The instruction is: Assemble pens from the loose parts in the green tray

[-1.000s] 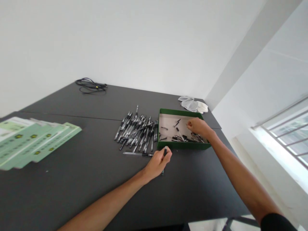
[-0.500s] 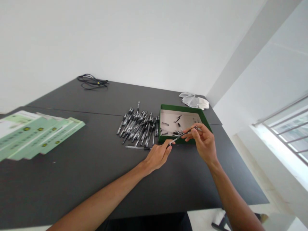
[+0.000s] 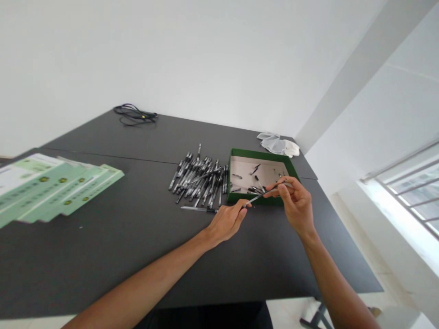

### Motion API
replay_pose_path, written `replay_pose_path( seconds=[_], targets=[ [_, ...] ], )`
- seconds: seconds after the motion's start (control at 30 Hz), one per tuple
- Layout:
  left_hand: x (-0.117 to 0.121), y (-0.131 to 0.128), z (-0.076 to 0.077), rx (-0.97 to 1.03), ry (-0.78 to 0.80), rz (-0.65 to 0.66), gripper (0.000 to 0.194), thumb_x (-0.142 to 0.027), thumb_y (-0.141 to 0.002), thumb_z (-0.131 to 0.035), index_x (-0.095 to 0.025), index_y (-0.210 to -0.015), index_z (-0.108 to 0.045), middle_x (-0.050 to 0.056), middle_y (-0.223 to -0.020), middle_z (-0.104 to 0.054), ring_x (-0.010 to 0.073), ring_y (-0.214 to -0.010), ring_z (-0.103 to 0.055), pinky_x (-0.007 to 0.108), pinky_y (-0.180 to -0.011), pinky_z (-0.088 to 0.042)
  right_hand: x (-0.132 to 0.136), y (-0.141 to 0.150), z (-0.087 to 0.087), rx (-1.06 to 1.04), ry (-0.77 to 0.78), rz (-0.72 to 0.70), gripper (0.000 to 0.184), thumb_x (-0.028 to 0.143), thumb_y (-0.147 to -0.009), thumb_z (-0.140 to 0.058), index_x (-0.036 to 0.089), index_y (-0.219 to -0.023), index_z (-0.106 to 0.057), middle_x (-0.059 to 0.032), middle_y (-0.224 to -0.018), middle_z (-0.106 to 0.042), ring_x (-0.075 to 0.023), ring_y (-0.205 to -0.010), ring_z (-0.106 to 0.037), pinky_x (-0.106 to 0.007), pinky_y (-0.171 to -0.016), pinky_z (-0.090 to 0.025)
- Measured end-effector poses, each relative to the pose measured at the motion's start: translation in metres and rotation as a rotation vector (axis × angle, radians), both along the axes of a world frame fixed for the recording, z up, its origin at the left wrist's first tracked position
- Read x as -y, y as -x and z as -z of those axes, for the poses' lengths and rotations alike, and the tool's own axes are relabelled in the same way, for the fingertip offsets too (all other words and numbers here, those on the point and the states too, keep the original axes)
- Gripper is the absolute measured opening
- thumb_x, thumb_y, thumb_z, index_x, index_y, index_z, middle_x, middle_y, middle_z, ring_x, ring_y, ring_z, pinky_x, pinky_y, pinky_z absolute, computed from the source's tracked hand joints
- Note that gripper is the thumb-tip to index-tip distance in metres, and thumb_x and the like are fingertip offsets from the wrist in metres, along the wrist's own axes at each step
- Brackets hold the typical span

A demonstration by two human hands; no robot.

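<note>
Here slim clear-and-black plastic pens (image 3: 197, 180) lie heaped just left of the open green rectangular box (image 3: 257, 156), flat green paper booklets (image 3: 70, 188) far left, looped black cable (image 3: 137, 115) back left, crumpled white fabric (image 3: 274, 145) behind the box.

Daylight enters at your right through the metal-barred window (image 3: 411, 179), near-white with glare; the smooth white wall (image 3: 206, 59) is evenly bright. Wide-angle distortion splays the matt dark-grey worktop (image 3: 123, 228); the pale-green printed sheets (image 3: 56, 194) and slender grey-black pen part (image 3: 255, 198) between your hands (image 3: 227, 221) appear soft.
</note>
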State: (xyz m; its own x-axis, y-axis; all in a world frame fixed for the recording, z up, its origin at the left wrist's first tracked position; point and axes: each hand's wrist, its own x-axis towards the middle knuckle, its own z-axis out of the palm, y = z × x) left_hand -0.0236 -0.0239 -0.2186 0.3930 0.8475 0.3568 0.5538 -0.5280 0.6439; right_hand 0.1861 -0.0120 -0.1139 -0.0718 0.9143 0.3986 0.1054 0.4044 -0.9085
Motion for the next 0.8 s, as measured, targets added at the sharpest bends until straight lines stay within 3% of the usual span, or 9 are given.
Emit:
replay_pose_path(
  seconds=[0.37, 0.5, 0.6, 0.67, 0.7, 0.8],
  targets=[
    [-0.001, 0.000, 0.001, -0.018, -0.039, 0.008, 0.044, -0.043, -0.112, -0.023, -0.022, -0.126, -0.059, 0.000, -0.085, -0.072, 0.0190, -0.074, -0.073, 0.027, -0.069, -0.049, -0.002, -0.002, 0.001, 0.068, 0.015, -0.003, 0.021, 0.041, -0.101, -0.060, 0.022, -0.108, -0.058, -0.0061, -0.096, -0.079, -0.0197, -0.079, -0.078, -0.034, -0.079, -0.061],
    [0.000, -0.002, 0.003, -0.018, -0.069, 0.047, 0.041, -0.043, -0.111, -0.024, -0.023, -0.124, -0.057, 0.003, -0.105, -0.076, 0.0206, -0.090, -0.076, 0.028, -0.076, -0.051, 0.004, 0.000, -0.006, 0.414, -0.051, -0.129, 0.014, 0.035, -0.101, -0.060, 0.023, -0.105, -0.067, -0.0065, -0.103, -0.079, -0.0215, -0.098, -0.076, -0.038, -0.095, -0.058],
    [0.000, -0.003, 0.008, -0.008, -0.086, 0.040, 0.044, -0.045, -0.111, -0.021, -0.020, -0.119, -0.057, 0.004, -0.097, -0.075, 0.0202, -0.081, -0.075, 0.028, -0.071, -0.051, 0.000, 0.003, -0.002, 0.709, -0.140, -0.259, 0.033, 0.030, -0.097, -0.064, 0.027, -0.130, -0.067, -0.0086, -0.132, -0.071, -0.0253, -0.127, -0.063, -0.044, -0.111, -0.048],
    [0.000, -0.002, 0.010, 0.008, -0.092, 0.024, 0.046, -0.045, -0.111, -0.019, -0.020, -0.113, -0.057, 0.004, -0.088, -0.072, 0.0195, -0.075, -0.072, 0.028, -0.069, -0.049, -0.015, 0.002, 0.004, 0.797, -0.182, -0.239, 0.053, 0.028, -0.097, -0.063, 0.027, -0.149, -0.054, -0.0100, -0.145, -0.063, -0.0257, -0.135, -0.058, -0.044, -0.114, -0.045],
    [0.000, -0.001, 0.011, 0.017, -0.093, 0.020, 0.047, -0.045, -0.111, -0.018, -0.020, -0.111, -0.057, 0.003, -0.085, -0.070, 0.0191, -0.073, -0.071, 0.028, -0.069, -0.049, -0.028, 0.001, 0.007, 0.829, -0.185, -0.193, 0.053, 0.027, -0.099, -0.059, 0.026, -0.152, -0.051, -0.0102, -0.144, -0.064, -0.0249, -0.131, -0.060, -0.043, -0.112, -0.046],
    [0.000, 0.000, 0.011, 0.034, -0.091, 0.012, 0.045, -0.046, -0.111, -0.018, -0.020, -0.106, -0.055, 0.001, -0.081, -0.066, 0.0186, -0.072, -0.069, 0.028, -0.070, -0.047, -0.081, -0.002, 0.014, 1.069, -0.069, 0.001, 0.035, 0.023, -0.103, -0.048, 0.019, -0.128, -0.072, -0.0096, -0.119, -0.077, -0.0205, -0.100, -0.073, -0.031, -0.094, -0.053]
  ],
)
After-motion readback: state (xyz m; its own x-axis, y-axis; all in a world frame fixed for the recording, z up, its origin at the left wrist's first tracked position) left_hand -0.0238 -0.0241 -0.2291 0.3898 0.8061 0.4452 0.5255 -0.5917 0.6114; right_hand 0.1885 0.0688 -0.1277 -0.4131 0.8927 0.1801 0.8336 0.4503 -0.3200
